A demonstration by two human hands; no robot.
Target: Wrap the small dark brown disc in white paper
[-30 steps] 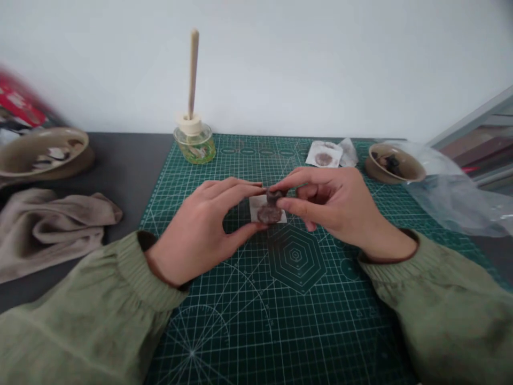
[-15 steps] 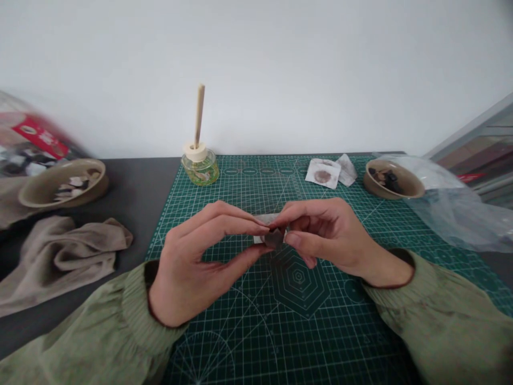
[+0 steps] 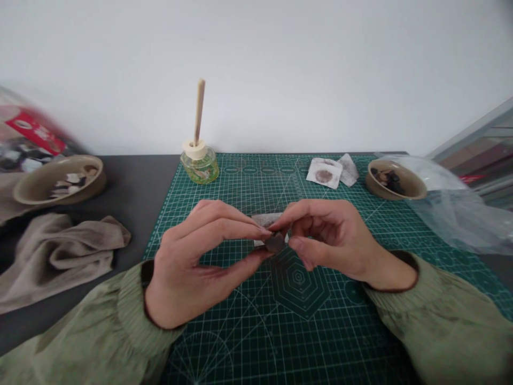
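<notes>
Between the thumb and fingers of my left hand (image 3: 206, 262) is a small dark brown round piece (image 3: 274, 243), held over the green cutting mat (image 3: 248, 187). The fingertips of my right hand (image 3: 334, 235) touch its upper right edge, pinched close; whatever sits between them is too small to make out. Behind the fingertips a whitish paper packet (image 3: 264, 219) shows in part, mostly hidden by my hands.
Left: a bowl with light and dark pieces (image 3: 94, 188), a brown cloth (image 3: 72, 246), a bag with a red label (image 3: 38, 131). Back: a glass bottle with a wooden stick (image 3: 200, 170). Right: white packets (image 3: 325, 167), a bowl of dark pieces (image 3: 377, 187), clear plastic (image 3: 460, 214).
The round piece shows more fully between my fingertips. My left hand has shifted slightly left, and more of the paper packet behind is visible. The view has moved a little.
</notes>
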